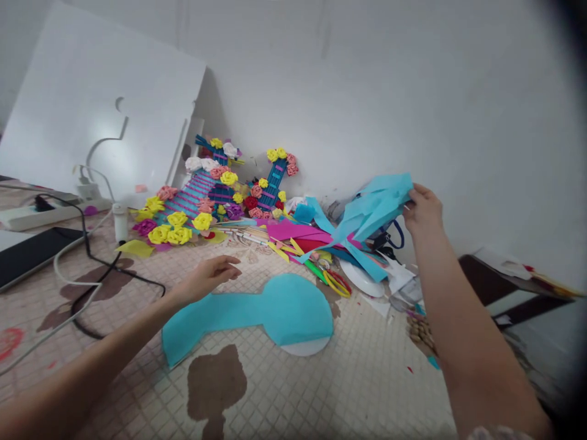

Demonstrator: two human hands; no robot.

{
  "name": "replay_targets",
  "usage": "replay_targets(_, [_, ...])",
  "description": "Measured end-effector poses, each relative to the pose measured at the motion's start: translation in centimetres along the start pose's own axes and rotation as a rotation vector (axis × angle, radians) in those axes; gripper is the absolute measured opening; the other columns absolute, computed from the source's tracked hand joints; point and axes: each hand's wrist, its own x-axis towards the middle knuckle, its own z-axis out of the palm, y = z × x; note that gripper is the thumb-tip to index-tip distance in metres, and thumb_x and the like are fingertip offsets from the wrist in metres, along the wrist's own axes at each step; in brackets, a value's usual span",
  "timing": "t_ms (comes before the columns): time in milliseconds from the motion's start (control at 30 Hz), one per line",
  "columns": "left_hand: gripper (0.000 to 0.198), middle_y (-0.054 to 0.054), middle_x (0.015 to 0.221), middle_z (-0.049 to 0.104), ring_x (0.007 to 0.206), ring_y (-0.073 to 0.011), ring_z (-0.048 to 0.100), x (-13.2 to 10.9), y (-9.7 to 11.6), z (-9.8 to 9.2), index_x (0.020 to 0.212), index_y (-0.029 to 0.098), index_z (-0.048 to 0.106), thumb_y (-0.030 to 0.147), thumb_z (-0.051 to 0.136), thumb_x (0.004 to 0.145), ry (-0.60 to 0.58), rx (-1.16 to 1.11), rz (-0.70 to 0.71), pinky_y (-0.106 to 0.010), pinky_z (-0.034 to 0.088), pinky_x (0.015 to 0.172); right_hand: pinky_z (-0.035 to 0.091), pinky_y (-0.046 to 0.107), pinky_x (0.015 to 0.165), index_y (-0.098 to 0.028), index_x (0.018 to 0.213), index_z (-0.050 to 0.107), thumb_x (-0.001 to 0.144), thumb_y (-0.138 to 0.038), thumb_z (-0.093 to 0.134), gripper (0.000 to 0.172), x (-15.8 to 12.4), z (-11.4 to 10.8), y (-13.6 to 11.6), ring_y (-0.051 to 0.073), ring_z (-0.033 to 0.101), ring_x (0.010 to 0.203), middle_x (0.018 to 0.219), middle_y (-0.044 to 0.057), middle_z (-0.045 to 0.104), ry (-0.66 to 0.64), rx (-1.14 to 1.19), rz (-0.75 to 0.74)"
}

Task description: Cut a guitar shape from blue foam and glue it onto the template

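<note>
My right hand [422, 206] pinches a bunch of light-blue paper [367, 205] at its upper right edge. That paper is lifted at the back right, and its cut strips hang down over the heap. Over the table, just above a light-blue paper cutout [293, 305], my left hand [213, 278] is held with its fingers stretched out and nothing in it. Flat on the table, the cutout has a round end, a narrow neck and a flared left end. White shows under its lower right edge.
Decorated pieces with yellow paper flowers [180, 235] stand at the wall. Magenta paper [298, 232], green-and-yellow-handled scissors [337, 282] and a white plate [362, 282] lie in the heap. Cables [87, 275], a power strip [55, 211] and a dark tablet [41, 253] are at left.
</note>
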Motion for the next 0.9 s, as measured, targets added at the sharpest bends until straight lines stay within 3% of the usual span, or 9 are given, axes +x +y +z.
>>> replay_targets(167, [0.045,-0.013,0.106,0.072,0.099,-0.0252,0.069,-0.2,-0.2,-0.2,0.114,0.017,0.053,0.049,0.058,0.083,-0.018,0.024,0.006,-0.039,0.052,0.086,0.044,0.025,0.058,-0.019,0.09,0.054,0.077,-0.026,0.059,0.016,-2.4,-0.1,3.6,0.013,0.057,0.066,0.076,-0.003,0.057,0.188,-0.025,0.071])
replay_targets(367, [0.048,-0.013,0.108,0.071,0.102,-0.0257,0.067,-0.6,0.2,-0.1,0.116,0.016,0.053,0.05,0.059,0.082,-0.027,0.045,-0.003,-0.038,0.052,0.085,0.048,0.027,0.071,-0.016,0.108,0.056,0.082,-0.024,0.058,0.027,-4.1,0.5,6.0,0.013,0.06,0.076,0.085,0.0,0.063,0.161,-0.138,0.043])
replay_targets(500, [0.046,-0.012,0.106,0.072,0.102,-0.0262,0.068,-0.7,0.1,0.0,0.115,0.017,0.054,0.05,0.059,0.083,-0.038,0.045,0.003,-0.038,0.053,0.082,0.051,0.029,0.071,-0.015,0.119,0.053,0.092,-0.026,0.053,0.029,-5.2,1.1,7.6,0.014,0.062,0.079,0.095,0.003,0.064,0.025,-0.265,0.134])
replay_targets(700, [0.043,-0.01,0.105,0.072,0.1,-0.0247,0.068,-0.9,-0.1,0.1,0.115,0.018,0.054,0.047,0.059,0.084,-0.046,0.049,0.011,-0.037,0.053,0.083,0.054,0.041,0.082,-0.016,0.119,0.057,0.092,-0.032,0.058,0.031,-8.6,2.5,10.6,0.021,0.063,0.098,0.119,0.009,0.06,-0.367,-0.506,0.341])
replay_targets(900, [0.044,-0.01,0.105,0.072,0.1,-0.0248,0.068,-1.3,-0.3,-0.3,0.115,0.019,0.055,0.048,0.06,0.082,-0.044,0.055,-0.009,-0.036,0.054,0.08,0.053,0.042,0.085,-0.017,0.12,0.057,0.093,-0.032,0.057,0.031,-10.1,3.4,11.0,0.022,0.062,0.101,0.122,0.009,0.059,-0.481,-0.679,0.326])
